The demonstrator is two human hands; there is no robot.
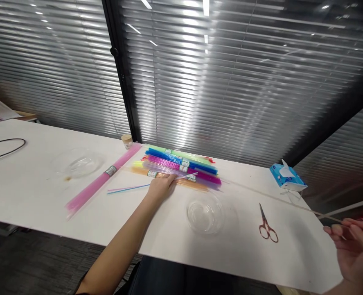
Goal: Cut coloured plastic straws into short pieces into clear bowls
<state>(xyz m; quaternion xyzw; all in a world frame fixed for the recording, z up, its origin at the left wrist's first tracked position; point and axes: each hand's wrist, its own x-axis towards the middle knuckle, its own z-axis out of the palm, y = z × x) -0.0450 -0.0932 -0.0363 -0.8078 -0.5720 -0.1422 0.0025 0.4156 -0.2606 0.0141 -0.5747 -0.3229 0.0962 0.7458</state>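
My left hand (pixel 162 186) is closed around a few thin plastic straws (pixel 127 189), blue and pink at one end, whitish at the other. It rests at the front of several colourful straw bundles (pixel 196 166) in orange, purple, magenta, blue and green, with paper labels. At the far right, my right hand (pixel 355 246) pinches the end of one long, pale, see-through straw (pixel 270 196). That straw stretches left across the table towards the bundles; where its far end lies is hard to make out.
Scissors (pixel 267 227) lie near a clear bowl (pixel 205 213). A pink straw bundle (pixel 103 178) and a clear dish (pixel 83 162) are on the left. A small jar (pixel 127 141) stands at the back, a blue tissue pack (pixel 287 176) at the right. Blinds line the window behind.
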